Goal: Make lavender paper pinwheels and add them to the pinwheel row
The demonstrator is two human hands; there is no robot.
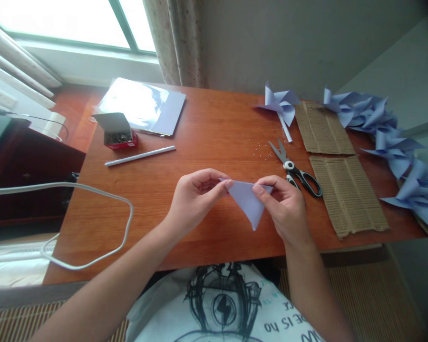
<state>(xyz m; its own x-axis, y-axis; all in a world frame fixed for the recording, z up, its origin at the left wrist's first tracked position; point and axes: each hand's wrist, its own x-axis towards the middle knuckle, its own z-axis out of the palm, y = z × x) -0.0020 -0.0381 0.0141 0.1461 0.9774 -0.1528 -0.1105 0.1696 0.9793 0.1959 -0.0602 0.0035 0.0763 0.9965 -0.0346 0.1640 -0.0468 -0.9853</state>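
Note:
A lilac paper folded into a triangle (248,202) hangs point-down above the near part of the wooden table (214,137). My left hand (196,199) pinches its left top corner with thumb and fingers closed. Its right top corner is pinched by my right hand (285,204). Black-handled scissors (296,168) lie just behind my right hand.
A red box of pins (119,133), a white paper stick (140,156) and a stack of lilac sheets (146,107) lie at the back left. Two corrugated cardboard pieces (345,194) and several finished lilac pinwheels (395,147) fill the right side. A white cable (92,190) loops over the left edge.

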